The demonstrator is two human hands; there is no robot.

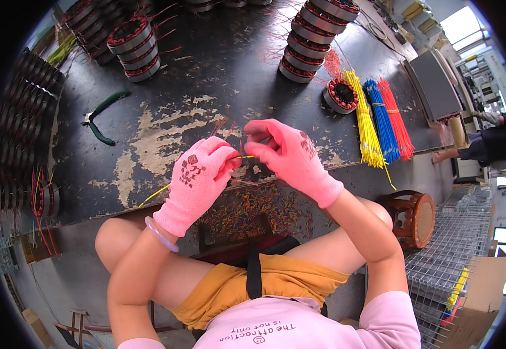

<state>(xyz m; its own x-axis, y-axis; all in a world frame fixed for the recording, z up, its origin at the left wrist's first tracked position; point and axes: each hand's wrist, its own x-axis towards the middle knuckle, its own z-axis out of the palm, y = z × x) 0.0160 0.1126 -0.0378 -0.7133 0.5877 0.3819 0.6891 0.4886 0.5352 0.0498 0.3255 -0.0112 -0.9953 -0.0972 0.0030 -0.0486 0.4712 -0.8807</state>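
Note:
My left hand (pixel 198 174), in a pink glove, is closed on a thin yellow wire (pixel 155 195). The wire's long tail slants down past the wrist to the table edge. A short yellow stretch shows between the hands and runs to the fingertips of my right hand (pixel 288 154), also gloved in pink, its fingers curled in a pinch. Fine reddish wires (pixel 221 127) stick up beyond the left fingers; what they belong to is mostly hidden by the gloves. Both hands are held over the near edge of the worn black table (pixel 206 75).
Green-handled pliers (pixel 103 119) lie left. Ring-shaped motor stators (pixel 308 43) stand in stacks, with a single stator (pixel 341 96) beside yellow (pixel 364 125), blue (pixel 382 119) and red wire bundles (pixel 396 119). Wire scraps (pixel 259 212) lie below the edge. A wooden stool (pixel 413 220) and another person (pixel 491 142) are right.

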